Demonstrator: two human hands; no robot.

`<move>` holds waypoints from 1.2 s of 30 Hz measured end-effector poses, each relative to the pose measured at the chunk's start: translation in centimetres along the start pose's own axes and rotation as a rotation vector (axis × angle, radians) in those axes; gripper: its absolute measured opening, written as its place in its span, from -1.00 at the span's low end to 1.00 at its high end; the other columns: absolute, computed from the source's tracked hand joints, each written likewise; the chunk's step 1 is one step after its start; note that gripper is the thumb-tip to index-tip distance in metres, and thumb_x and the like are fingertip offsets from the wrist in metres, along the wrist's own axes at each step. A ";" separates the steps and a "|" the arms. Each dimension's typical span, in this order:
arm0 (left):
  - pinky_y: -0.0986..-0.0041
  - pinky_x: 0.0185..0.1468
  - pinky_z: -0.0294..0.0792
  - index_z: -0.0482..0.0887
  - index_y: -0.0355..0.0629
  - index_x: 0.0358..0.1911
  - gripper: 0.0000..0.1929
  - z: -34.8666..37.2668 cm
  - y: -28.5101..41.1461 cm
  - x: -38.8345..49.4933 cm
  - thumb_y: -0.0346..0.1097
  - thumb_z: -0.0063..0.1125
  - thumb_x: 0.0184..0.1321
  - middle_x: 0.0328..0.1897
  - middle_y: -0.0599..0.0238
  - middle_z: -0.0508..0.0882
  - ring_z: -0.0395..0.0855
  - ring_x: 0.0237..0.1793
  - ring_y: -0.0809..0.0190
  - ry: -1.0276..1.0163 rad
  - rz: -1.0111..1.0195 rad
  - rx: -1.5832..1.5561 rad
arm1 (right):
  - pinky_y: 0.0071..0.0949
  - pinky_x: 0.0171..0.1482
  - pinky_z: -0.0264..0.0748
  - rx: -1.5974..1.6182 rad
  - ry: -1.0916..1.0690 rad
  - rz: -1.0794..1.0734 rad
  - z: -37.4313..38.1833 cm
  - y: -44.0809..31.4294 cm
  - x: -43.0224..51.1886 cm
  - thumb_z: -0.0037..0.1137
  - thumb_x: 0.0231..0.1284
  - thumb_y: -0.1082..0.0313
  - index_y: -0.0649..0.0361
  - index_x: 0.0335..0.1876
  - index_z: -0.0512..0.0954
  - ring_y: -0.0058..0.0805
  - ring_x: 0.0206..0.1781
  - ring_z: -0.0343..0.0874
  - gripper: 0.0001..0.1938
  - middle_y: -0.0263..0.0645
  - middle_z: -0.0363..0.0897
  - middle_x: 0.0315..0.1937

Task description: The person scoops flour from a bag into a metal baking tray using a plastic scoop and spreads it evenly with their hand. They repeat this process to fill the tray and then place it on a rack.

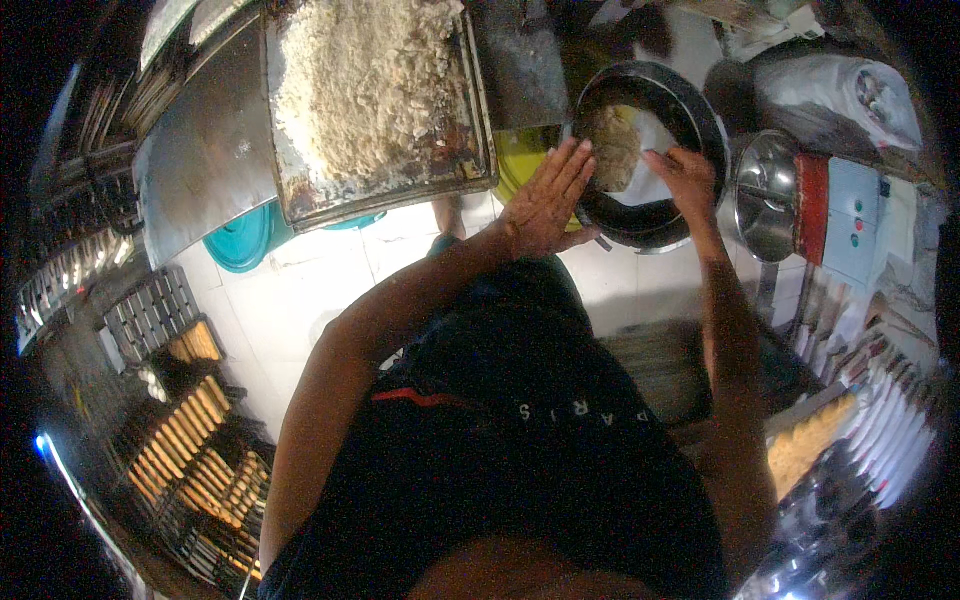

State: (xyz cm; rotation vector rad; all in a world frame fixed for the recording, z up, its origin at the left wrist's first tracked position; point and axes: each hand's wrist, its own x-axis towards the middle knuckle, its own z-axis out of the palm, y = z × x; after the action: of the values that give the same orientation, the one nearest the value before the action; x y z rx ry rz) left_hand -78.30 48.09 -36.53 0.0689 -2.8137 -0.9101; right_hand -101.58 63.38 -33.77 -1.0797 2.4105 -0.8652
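Note:
A large dark round pan (pixel 718 142) stands at the upper right, with a pale sheet or bag (pixel 654 176) and a brownish crumbly mass (pixel 616 146) inside it. Over the pan's left rim my left hand (pixel 551 199) lies flat, fingers extended and nothing visibly held. Inside the pan, my right hand (pixel 684 176) pinches the edge of the pale sheet between thumb and fingers. Left of the pan, a metal baking tray (pixel 300 206) holds a heap of whitish crumbly material (pixel 367 82).
Beneath my left hand is a yellow tub (pixel 517 154). A steel bowl (pixel 765 195) and a blue control box (pixel 855 217) stand right. Teal buckets (pixel 241 240) sit under the metal table (pixel 202 150). Racks of elongated baked goods (pixel 180 439) line the lower left; a bare foot shows beyond the tray.

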 end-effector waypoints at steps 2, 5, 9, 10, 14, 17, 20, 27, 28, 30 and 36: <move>-0.05 0.66 -0.11 0.01 -0.47 0.54 0.07 -0.2 -0.1 -0.1 0.18 0.31 0.23 0.67 -0.32 -0.04 -0.13 0.66 -0.34 0.014 0.010 -0.037 | -0.39 -0.40 0.28 0.125 0.012 0.092 -0.8 1.4 -1.0 0.38 0.27 0.09 0.27 -0.51 0.57 -0.59 -0.51 0.34 -0.60 -0.33 0.41 -0.63; -0.04 0.66 -0.09 -0.09 -0.44 0.56 0.12 -0.8 -0.3 -0.3 0.20 0.31 0.24 0.66 -0.35 -0.07 -0.14 0.66 -0.35 0.010 0.021 -0.090 | -0.47 -0.37 0.31 0.108 0.052 0.122 -2.3 1.9 -2.4 0.38 0.28 0.16 0.28 -0.47 0.60 -0.65 -0.46 0.36 -0.65 -0.40 0.46 -0.56; -0.03 0.66 -0.13 -0.17 -0.43 0.58 0.16 -1.1 -0.2 -0.3 0.28 0.26 0.25 0.66 -0.40 -0.09 -0.18 0.66 -0.35 -0.010 0.004 -0.137 | -0.55 -0.33 0.35 0.184 0.119 0.208 -4.2 1.9 -4.1 0.37 0.29 0.22 0.29 -0.43 0.63 -0.69 -0.41 0.41 -0.71 -0.46 0.55 -0.50; -0.03 0.67 -0.14 -0.18 -0.43 0.58 0.17 -1.0 -0.2 -0.2 0.31 0.24 0.26 0.66 -0.40 -0.10 -0.19 0.66 -0.35 -0.026 -0.016 -0.140 | -0.57 -0.31 0.35 0.210 0.142 0.205 -5.1 1.1 -4.5 0.37 0.29 0.23 0.29 -0.42 0.64 -0.70 -0.39 0.42 -0.72 -0.47 0.56 -0.49; -0.01 0.67 -0.19 -0.17 -0.45 0.57 0.16 -0.9 -0.5 0.1 0.37 0.16 0.29 0.66 -0.39 -0.12 -0.24 0.67 -0.34 -0.059 -0.038 -0.162 | -0.50 -0.31 0.40 0.488 0.289 0.211 -7.6 2.4 -7.2 0.41 0.22 0.26 0.22 -0.48 0.60 -0.64 -0.42 0.44 -0.74 -0.46 0.60 -0.49; 0.01 0.68 -0.20 -0.13 -0.46 0.57 0.14 -1.1 -0.6 -0.2 0.37 0.12 0.31 0.67 -0.38 -0.12 -0.25 0.68 -0.32 -0.018 -0.030 -0.188 | -0.52 -0.23 0.48 0.420 0.414 0.262 -9.0 3.9 -10.1 0.37 0.25 0.33 0.23 -0.33 0.72 -0.58 -0.39 0.52 -0.86 -0.44 0.64 -0.45; 0.03 0.68 -0.18 -0.09 -0.46 0.56 0.08 -1.0 -0.4 -0.2 0.34 0.10 0.34 0.67 -0.36 -0.10 -0.21 0.68 -0.30 0.032 -0.048 -0.276 | -0.53 -0.24 0.47 0.522 0.647 0.554 -8.7 6.1 -13.9 0.33 0.31 0.22 0.17 -0.26 0.72 -0.62 -0.37 0.51 -0.82 -0.47 0.61 -0.42; 0.06 0.66 -0.12 0.02 -0.40 0.56 -0.11 -9.9 -0.6 -2.4 0.19 0.02 0.45 0.68 -0.24 -0.01 -0.07 0.66 -0.23 0.205 -0.079 -0.410 | -0.27 -0.19 0.62 0.884 0.597 0.563 -9.9 4.9 -15.6 0.30 0.24 0.05 0.18 -0.01 0.56 -0.37 -0.10 0.63 -0.62 -0.26 0.64 -0.11; 0.07 0.66 -0.11 0.05 -0.39 0.56 -0.13 -11.7 -1.5 -3.6 0.16 0.02 0.46 0.68 -0.22 0.01 -0.05 0.66 -0.22 0.230 -0.121 -0.404 | -0.27 -0.19 0.62 0.913 0.600 0.506 -9.7 3.6 -14.3 0.30 0.25 0.07 0.18 -0.01 0.56 -0.38 -0.10 0.63 -0.62 -0.27 0.64 -0.11; 0.11 0.66 -0.11 0.13 -0.26 0.56 -0.24 -15.1 -4.5 -5.8 0.10 -0.01 0.48 0.66 -0.16 0.12 0.02 0.65 -0.17 0.360 -0.276 -0.388 | -0.27 -0.18 0.60 0.946 0.652 0.364 -9.0 1.7 -12.1 0.28 0.26 0.10 0.19 -0.01 0.56 -0.41 -0.11 0.62 -0.65 -0.28 0.64 -0.13; 0.19 0.59 0.08 0.32 -0.34 0.48 -0.25 -24.9 -18.7 -11.6 0.23 -0.36 0.57 0.56 -0.15 0.36 0.26 0.57 -0.10 0.829 -0.552 -0.291 | -0.27 0.14 0.45 0.467 0.369 -0.186 -6.5 -0.6 -1.8 0.27 0.21 0.37 0.23 0.07 0.58 -0.39 0.07 0.49 -0.68 -0.24 0.50 -0.01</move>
State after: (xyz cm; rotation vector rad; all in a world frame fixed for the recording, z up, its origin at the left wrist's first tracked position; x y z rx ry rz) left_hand -62.43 19.74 -29.46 0.9676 -1.8854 -1.0556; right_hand -103.64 66.95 -28.35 -1.0336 2.2167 -1.7179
